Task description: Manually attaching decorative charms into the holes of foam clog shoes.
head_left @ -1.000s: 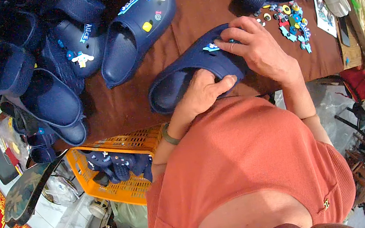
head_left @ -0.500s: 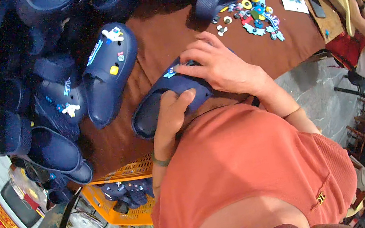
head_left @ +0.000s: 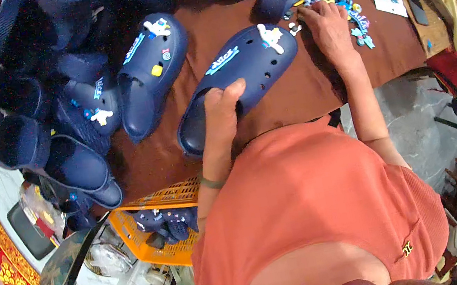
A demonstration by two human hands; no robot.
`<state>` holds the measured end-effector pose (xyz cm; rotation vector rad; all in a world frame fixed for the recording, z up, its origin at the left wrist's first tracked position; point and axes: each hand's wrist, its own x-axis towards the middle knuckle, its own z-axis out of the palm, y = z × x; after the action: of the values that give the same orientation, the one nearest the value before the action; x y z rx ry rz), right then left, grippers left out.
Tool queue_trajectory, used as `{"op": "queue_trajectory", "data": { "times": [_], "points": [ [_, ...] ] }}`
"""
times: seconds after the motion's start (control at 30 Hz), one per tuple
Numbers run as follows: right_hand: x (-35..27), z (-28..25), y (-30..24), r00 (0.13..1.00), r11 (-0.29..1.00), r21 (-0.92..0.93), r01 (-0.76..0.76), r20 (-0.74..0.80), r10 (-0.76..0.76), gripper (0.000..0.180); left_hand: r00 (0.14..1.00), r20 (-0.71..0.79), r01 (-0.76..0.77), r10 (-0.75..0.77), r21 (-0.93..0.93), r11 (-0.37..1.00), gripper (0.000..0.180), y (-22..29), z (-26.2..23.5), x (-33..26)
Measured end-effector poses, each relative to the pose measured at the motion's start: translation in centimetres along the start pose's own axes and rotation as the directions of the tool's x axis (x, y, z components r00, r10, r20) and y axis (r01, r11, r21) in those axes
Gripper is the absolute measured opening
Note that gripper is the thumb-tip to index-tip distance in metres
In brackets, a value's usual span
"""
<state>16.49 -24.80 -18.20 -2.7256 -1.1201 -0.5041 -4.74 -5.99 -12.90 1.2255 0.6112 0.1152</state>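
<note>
Head view shows the left hand (head_left: 221,107) gripping the heel end of a dark blue clog (head_left: 237,83) on the brown surface (head_left: 294,101). Right hand (head_left: 329,26) rests fingers-down on a pile of small colourful charms (head_left: 348,8) nearby.

Left hand (head_left: 221,107) fingers curled, thumb up, gripping; right hand (head_left: 329,26) stretched forward, palm down.

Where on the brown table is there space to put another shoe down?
Bare brown table shows between the held clog and the near edge, below the right hand. A narrower strip lies between the held clog and the decorated clog. The clog pile on the left and the charm heap are crowded.
</note>
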Motion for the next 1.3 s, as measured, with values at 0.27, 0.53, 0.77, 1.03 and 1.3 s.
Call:
{"op": "queue_trajectory", "data": {
  "times": [0.27, 0.53, 0.77, 1.03, 1.3],
  "points": [
    [-0.4, -1.7, -0.6, 0.999, 0.918, 0.397, 0.029, -0.034, -0.017, 0.018, 0.999, 0.044, -0.013, 0.014, -0.010, 1.000, 0.045, 0.3, -0.2, 0.0],
    [-2.4, -5.2, -6.8, 0.932, 0.662, 0.667, 0.342, -0.333, -0.146, 0.021, 0.997, 0.069, -0.032, 0.029, 0.044, 0.999, 0.041, 0.0, -0.5, 0.3],
    [-2.6, -4.1, -7.6, 0.916, 0.742, 0.569, 0.353, -0.373, -0.149, 0.022, 0.995, 0.094, -0.019, 0.023, -0.043, 0.999, 0.042, 0.1, -0.2, 0.2],
    [-2.8, -8.2, -7.7, 0.956, 0.866, 0.405, 0.293, -0.099, -0.277, 0.029, 0.998, 0.064, -0.017, 0.014, 0.046, 0.999, 0.040, 0.6, -0.3, -0.1],
    [-3.0, -8.5, -8.1, 0.967, 0.877, 0.425, 0.224, 0.017, -0.255, 0.036, 0.996, 0.046, -0.080, 0.072, 0.193, 0.978, 0.032, 0.1, -0.5, -0.1]
  ]
}}
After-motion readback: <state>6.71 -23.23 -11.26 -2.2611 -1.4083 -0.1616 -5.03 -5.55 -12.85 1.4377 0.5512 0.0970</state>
